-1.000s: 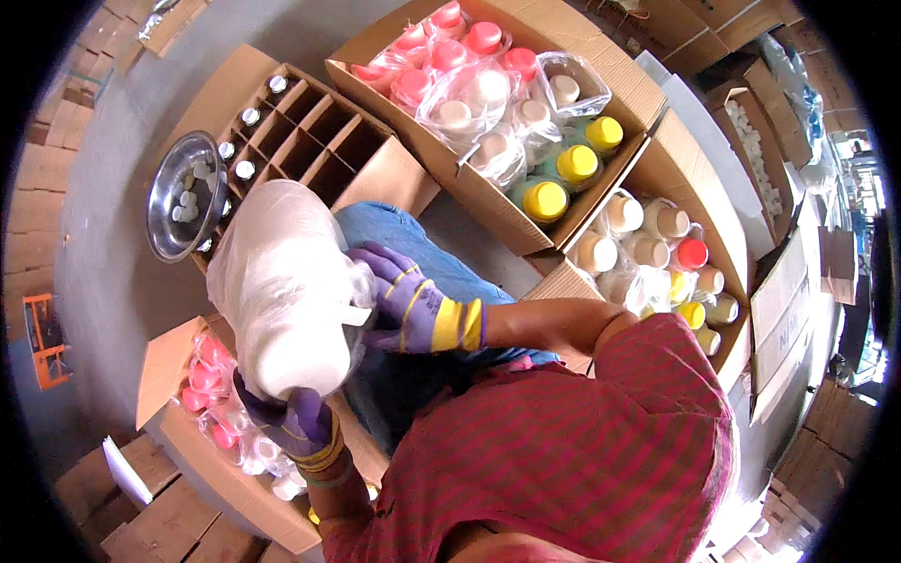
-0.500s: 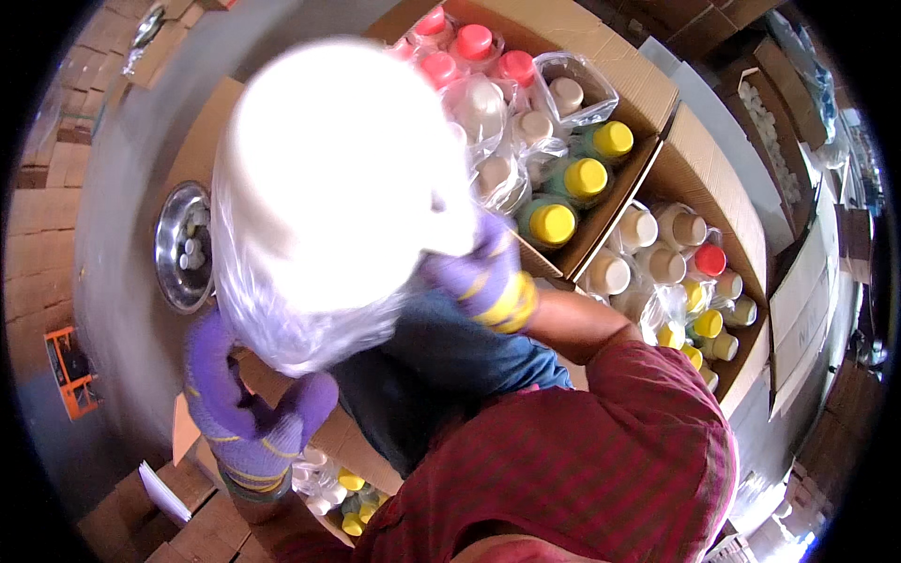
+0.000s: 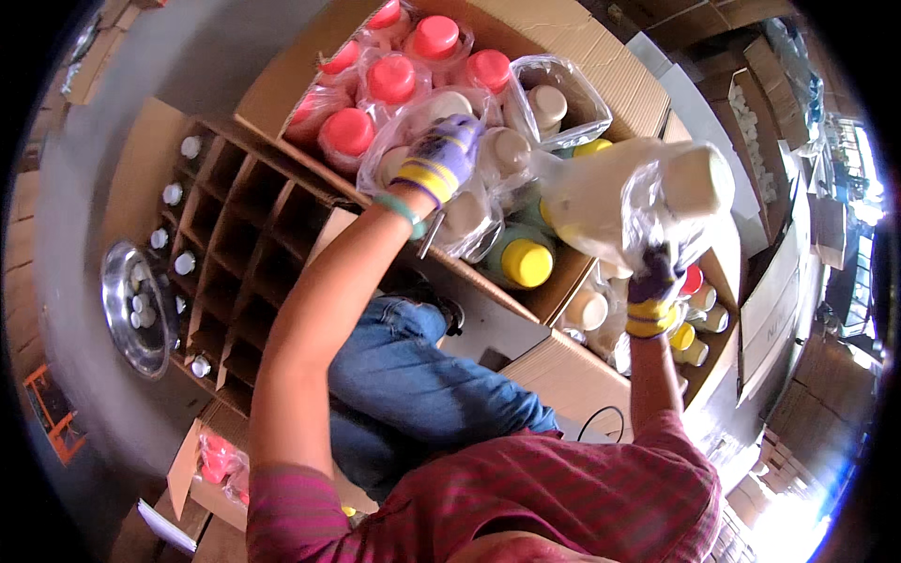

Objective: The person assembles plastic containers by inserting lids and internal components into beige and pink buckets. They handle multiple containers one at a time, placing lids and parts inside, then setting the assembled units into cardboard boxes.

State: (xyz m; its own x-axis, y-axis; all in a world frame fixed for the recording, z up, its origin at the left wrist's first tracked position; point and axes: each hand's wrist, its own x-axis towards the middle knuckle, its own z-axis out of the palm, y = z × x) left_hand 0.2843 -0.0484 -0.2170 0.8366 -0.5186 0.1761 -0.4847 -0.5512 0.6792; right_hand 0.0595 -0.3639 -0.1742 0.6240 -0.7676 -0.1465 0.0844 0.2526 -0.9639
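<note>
Both my hands wear purple knit gloves with yellow-striped cuffs. My right hand point(image 3: 655, 293) is closed on a large pale bottle point(image 3: 596, 202) wrapped in a clear plastic bag, held tilted above the boxes on the right. Its beige end points right, near the forearm side. My left hand point(image 3: 439, 155) reaches into the far cardboard box point(image 3: 488, 289), its fingers closed over a bagged bottle point(image 3: 452, 103) with a white cap; the fingertips are partly hidden. Around it stand bottles with red caps point(image 3: 391, 79), beige caps point(image 3: 511, 150) and a yellow cap point(image 3: 526, 263).
At left lies a divided carton point(image 3: 239, 230) with several small white-capped bottles point(image 3: 185, 263) along its side. Beside it is a round metal bowl point(image 3: 117, 324) holding white caps. Another box of capped bottles point(image 3: 587, 310) sits at right. A small box point(image 3: 221, 502) with red items is near lower left.
The pale bagged bottle has moved from close before me at left to the right, now in my right hand alone. My left hand has swung up from lower left into the far box.
</note>
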